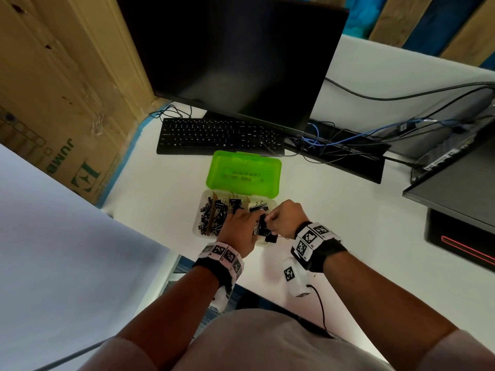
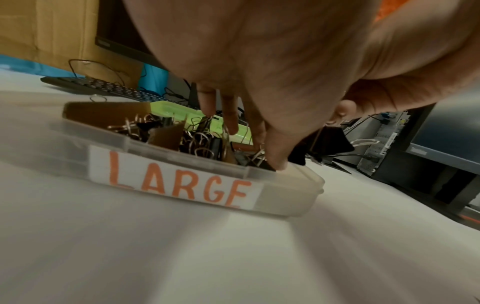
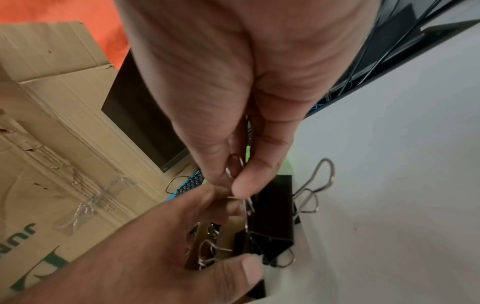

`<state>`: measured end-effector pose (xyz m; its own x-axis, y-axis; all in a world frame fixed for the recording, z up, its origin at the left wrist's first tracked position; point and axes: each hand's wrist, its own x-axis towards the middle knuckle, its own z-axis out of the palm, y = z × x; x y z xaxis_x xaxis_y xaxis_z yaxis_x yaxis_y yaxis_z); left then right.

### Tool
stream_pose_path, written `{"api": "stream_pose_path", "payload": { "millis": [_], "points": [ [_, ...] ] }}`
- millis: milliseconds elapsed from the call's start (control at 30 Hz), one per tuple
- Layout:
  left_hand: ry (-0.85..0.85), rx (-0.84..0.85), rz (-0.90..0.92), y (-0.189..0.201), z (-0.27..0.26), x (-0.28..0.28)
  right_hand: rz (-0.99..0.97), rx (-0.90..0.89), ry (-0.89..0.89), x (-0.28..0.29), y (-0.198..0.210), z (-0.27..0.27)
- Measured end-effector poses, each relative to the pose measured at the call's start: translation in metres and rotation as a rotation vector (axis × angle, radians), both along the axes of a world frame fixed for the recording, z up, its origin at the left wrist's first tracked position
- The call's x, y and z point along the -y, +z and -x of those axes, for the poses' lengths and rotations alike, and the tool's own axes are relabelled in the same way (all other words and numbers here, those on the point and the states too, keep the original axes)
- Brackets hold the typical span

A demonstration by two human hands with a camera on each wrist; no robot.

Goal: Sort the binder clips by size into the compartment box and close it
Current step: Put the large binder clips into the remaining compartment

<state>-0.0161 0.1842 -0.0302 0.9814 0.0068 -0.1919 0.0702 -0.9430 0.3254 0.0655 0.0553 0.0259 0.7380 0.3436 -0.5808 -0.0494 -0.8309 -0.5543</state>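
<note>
The compartment box [image 1: 197, 223] stands open on the white table, its green lid [image 1: 243, 172] folded back. A white label reading LARGE [image 2: 171, 181] is stuck on its near wall. Small black clips [image 1: 207, 218] fill the left compartments, bigger ones [image 1: 235, 203] sit further right. My right hand [image 1: 284, 215] pinches the wire handle of a large black binder clip [image 3: 272, 205] over the right-end compartment, where other large clips [image 1: 258, 208] lie. My left hand [image 1: 238, 226] reaches into the box with straight fingers [image 2: 231, 121], thumb on the near rim.
A black keyboard [image 1: 214, 136] and a dark monitor [image 1: 235, 57] stand just behind the box. Cardboard boxes [image 1: 53, 103] line the left side. Cables [image 1: 334, 140] and a computer case [image 1: 455, 156] crowd the right. The table's near edge runs close to my body.
</note>
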Motion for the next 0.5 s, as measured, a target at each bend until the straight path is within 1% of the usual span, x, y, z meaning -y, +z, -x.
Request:
{"api": "stream_pose_path", "payload": {
  "millis": [67,167,300,433,500],
  "points": [
    [-0.02,0.005,-0.029,0.0,-0.002,0.001,-0.016,0.023,0.005,0.004,0.003,-0.001],
    [-0.089,0.009,-0.054,-0.001,-0.005,0.001,0.045,0.057,0.036,0.01,0.003,-0.002],
    [-0.149,-0.003,-0.049,0.0,-0.008,-0.002,0.094,0.012,0.026,0.012,-0.001,-0.004],
    [-0.125,0.023,-0.02,0.0,-0.012,-0.004,0.13,0.012,-0.021,0.013,-0.004,-0.011],
    [-0.106,0.044,-0.026,-0.002,-0.012,-0.006,0.154,-0.037,0.009,0.012,-0.003,-0.015]
  ]
}}
